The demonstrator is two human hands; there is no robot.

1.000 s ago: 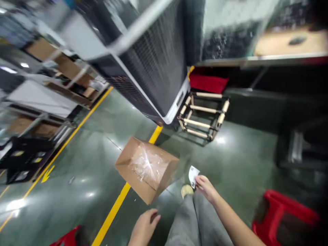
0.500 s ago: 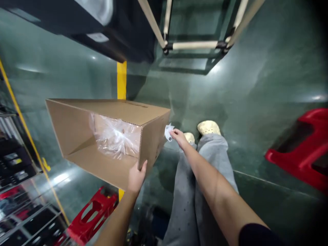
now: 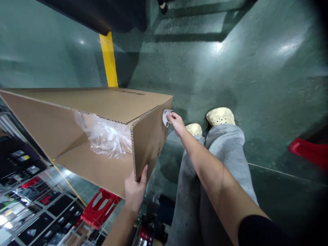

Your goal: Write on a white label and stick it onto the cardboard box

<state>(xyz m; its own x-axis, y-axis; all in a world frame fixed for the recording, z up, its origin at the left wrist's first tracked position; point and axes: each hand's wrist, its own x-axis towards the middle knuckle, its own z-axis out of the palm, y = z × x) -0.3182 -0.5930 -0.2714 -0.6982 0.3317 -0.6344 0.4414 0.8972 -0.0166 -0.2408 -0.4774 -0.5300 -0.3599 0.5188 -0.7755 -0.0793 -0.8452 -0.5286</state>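
Note:
An open brown cardboard box (image 3: pixel 110 106) with a clear plastic bag (image 3: pixel 106 135) inside is lifted off the floor and tilted toward me. My left hand (image 3: pixel 134 191) grips the box's near bottom corner. My right hand (image 3: pixel 175 121) pinches a small white round sticker (image 3: pixel 165 117) and presses it against the box's side panel near the top corner. My grey trousers and pale shoes (image 3: pixel 220 116) show below the right arm.
Green glossy floor with a yellow line (image 3: pixel 109 59). A dark machine casing (image 3: pixel 102 13) hangs over the top left. A red plastic crate (image 3: pixel 309 152) lies at the right, another red crate (image 3: pixel 99 208) under the box, and racks with dark parts (image 3: pixel 23 205) at lower left.
My left hand took hold of the box and lifted it from the floor toward me. My right hand carried the sticker to the box's side panel. The view tilted down.

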